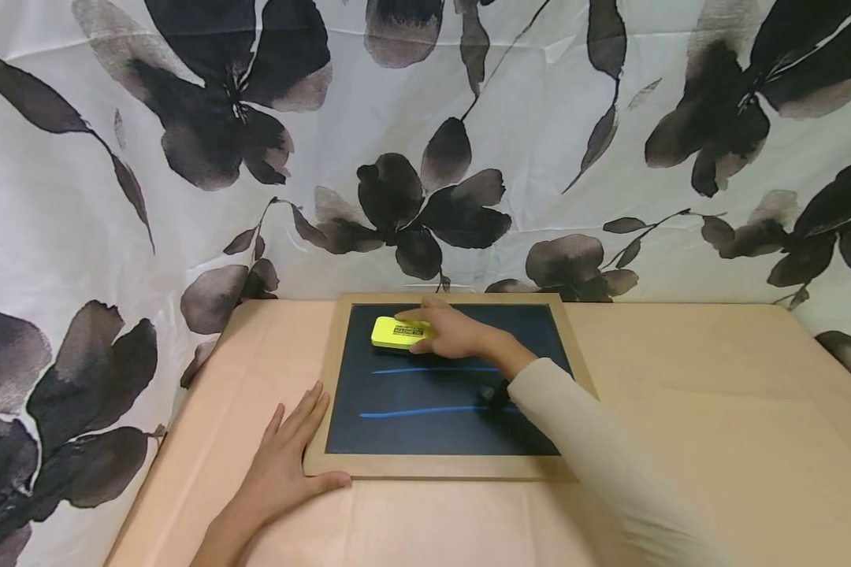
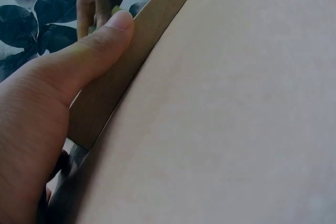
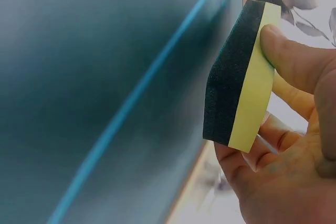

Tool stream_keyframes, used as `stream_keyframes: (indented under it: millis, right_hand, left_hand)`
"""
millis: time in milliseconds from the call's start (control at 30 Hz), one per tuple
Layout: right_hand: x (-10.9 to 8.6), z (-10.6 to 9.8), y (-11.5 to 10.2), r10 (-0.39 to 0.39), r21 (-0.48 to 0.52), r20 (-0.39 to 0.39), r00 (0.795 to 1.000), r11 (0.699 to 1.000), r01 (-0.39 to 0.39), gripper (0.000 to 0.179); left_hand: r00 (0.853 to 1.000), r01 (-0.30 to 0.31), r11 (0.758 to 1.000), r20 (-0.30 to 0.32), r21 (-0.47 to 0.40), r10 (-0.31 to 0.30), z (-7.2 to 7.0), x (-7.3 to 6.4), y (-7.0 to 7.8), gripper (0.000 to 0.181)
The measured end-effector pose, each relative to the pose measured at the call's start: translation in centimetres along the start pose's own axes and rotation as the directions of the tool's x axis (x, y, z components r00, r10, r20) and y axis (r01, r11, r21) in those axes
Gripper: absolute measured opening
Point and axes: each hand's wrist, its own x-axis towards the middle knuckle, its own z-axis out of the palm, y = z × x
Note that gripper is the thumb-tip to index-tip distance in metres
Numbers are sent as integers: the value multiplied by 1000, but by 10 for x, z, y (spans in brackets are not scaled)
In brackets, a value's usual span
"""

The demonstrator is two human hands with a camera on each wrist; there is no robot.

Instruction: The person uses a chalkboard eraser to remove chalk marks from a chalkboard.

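My right hand (image 1: 454,329) pinches a yellow board eraser (image 1: 400,333) over the upper left part of a wood-framed blackboard (image 1: 411,433). In the right wrist view, the dark pad of the eraser (image 3: 236,72) faces the board, with what looks like a gap between them. Two blue lines (image 1: 418,412) run across the board, their right ends hidden behind the right arm. At the lower left corner, my left hand (image 1: 284,457) has straight fingers along the frame's side and its thumb on the bottom edge. The left wrist view shows that thumb (image 2: 100,51) against the frame (image 2: 105,98).
The board lies on a pale tan table (image 1: 702,394), its top edge near the table's back. Behind hangs a white cloth (image 1: 539,102) with dark flowers. A small dark device (image 1: 494,394) shows at the right wrist, over the board.
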Motion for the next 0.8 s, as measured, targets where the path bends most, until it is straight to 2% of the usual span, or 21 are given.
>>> stream_keyframes:
  millis: [233,500,633,800]
  right_hand:
    - [-56,-21,34,117,14,-79,990,993,-117,62]
    - [-116,-34,70,168,39,-133,977,986,-165,60]
    - [-134,-29,78,200,78,-136,970,979,-191,58]
    - [-143,-18,82,203,76,-180,962,978,-193,57]
  left_hand:
    - [1000,-8,1000,-2,-7,8,0,1,-1,116]
    - [1000,-8,1000,-8,-25,8,-1,0,-1,114]
    - [1000,-2,1000,1,-24,2,-1,-1,-1,113]
    - [1000,-2,1000,7,-24,2,-1,0,0,113]
